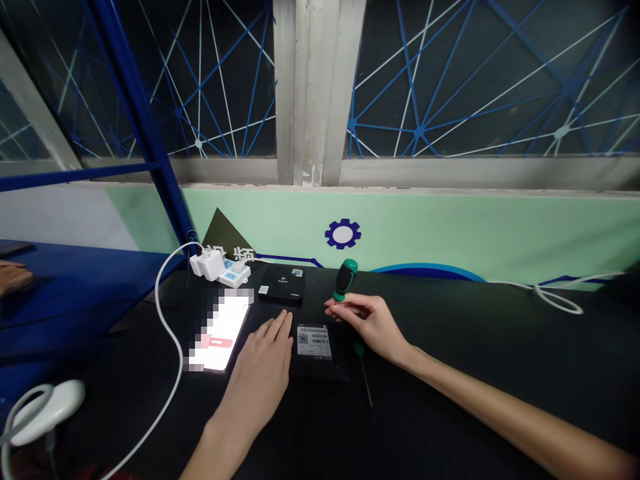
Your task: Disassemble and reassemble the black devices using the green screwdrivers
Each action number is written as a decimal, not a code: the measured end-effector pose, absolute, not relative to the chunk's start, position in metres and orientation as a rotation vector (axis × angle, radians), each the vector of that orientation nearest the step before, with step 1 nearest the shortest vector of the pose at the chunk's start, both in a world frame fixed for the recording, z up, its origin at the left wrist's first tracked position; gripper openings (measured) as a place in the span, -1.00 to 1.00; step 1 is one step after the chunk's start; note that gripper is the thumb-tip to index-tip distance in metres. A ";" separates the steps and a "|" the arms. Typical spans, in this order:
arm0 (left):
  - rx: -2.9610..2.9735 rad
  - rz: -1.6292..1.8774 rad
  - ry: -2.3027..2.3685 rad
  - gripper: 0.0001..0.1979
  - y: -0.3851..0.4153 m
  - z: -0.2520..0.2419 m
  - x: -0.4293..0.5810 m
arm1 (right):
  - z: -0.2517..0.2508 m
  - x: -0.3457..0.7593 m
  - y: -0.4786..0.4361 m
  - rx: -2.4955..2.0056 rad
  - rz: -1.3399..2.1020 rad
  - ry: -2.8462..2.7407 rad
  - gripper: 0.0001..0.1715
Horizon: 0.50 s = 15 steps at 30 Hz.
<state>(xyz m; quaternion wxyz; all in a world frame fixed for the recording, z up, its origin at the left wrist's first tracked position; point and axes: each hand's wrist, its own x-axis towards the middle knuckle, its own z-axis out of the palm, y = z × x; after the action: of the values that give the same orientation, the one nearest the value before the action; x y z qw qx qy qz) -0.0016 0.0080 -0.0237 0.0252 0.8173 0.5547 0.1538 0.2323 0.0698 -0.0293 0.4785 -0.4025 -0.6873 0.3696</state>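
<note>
A black device (320, 367) with a white printed label lies on the black table. My left hand (266, 353) lies flat along its left side, fingers stretched out and holding nothing. Over the device's upper right corner, my right hand (363, 320) has its fingers pinched together just below the green and black handle of a screwdriver (346, 280), which stands upright. The screwdriver's shaft and tip are hidden at the fingers. A second, thin screwdriver (367, 380) lies on the table to the right of the device.
Behind the device lies a black box (283, 285). A lit phone (223, 330) is left of my left hand, near a white power strip (235, 273) with plugs. A white cable (175, 347) curves down the left side. Another person's hand (14, 277) shows at the left edge.
</note>
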 end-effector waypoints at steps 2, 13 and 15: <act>2.525 0.466 1.717 -0.52 0.008 -0.023 -0.002 | -0.030 0.232 0.070 -0.984 0.882 -1.684 -0.65; 2.500 0.488 1.697 -0.52 0.007 -0.025 -0.004 | -0.028 0.232 0.067 -0.980 0.733 -1.748 -0.72; 2.484 0.468 1.704 -0.52 0.007 -0.024 -0.004 | -0.028 0.231 0.067 -0.975 0.746 -1.723 -0.72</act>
<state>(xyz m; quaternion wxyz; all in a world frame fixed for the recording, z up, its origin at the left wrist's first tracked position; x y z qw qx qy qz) -0.0037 0.0073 -0.0242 0.0466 0.8140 0.5583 0.1533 0.2314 0.0669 -0.0278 0.4907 -0.4015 -0.7096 0.3073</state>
